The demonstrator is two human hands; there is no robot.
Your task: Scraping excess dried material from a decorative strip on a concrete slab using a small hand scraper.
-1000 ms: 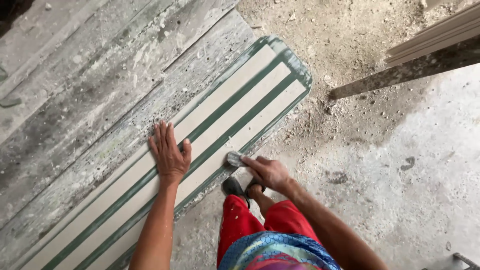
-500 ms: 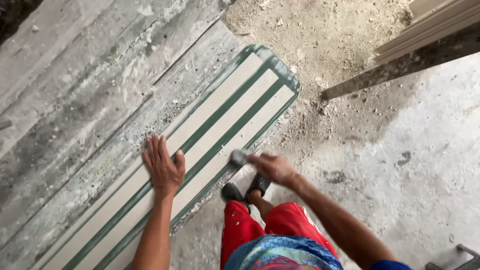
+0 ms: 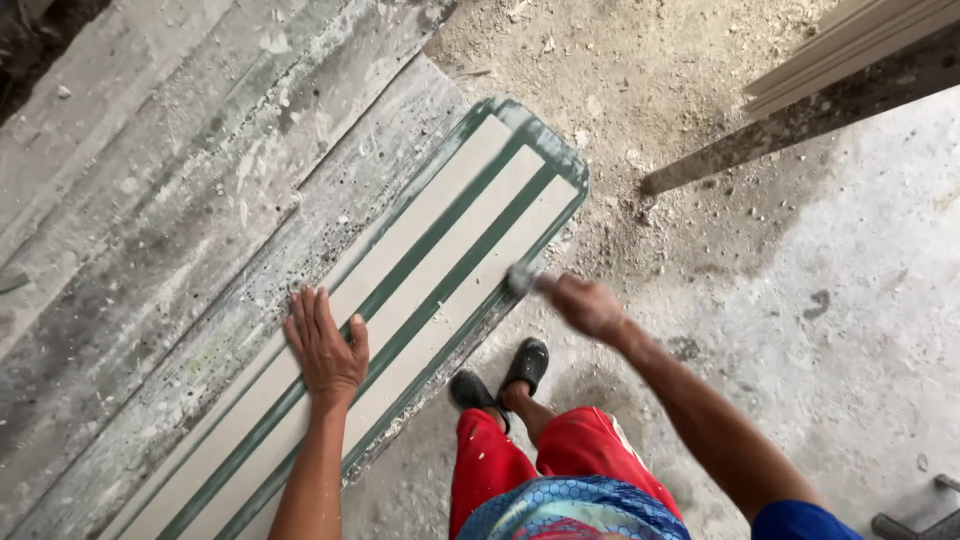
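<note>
Head camera view, looking down at a person's two hands. Right hand [image 3: 588, 305] is closed around a small grey tool [image 3: 520, 277], blurred, its head touching the near edge of a long panel [image 3: 450, 250] striped cream and green. Left hand [image 3: 326, 348] lies open, palm flat, pressing on the panel further down its length. Panel's long axis runs diagonally from lower left to upper right across rough grey boards [image 3: 180, 200]. Beside it stand black sandals [image 3: 500, 380] on a dusty concrete floor [image 3: 850, 330].
</note>
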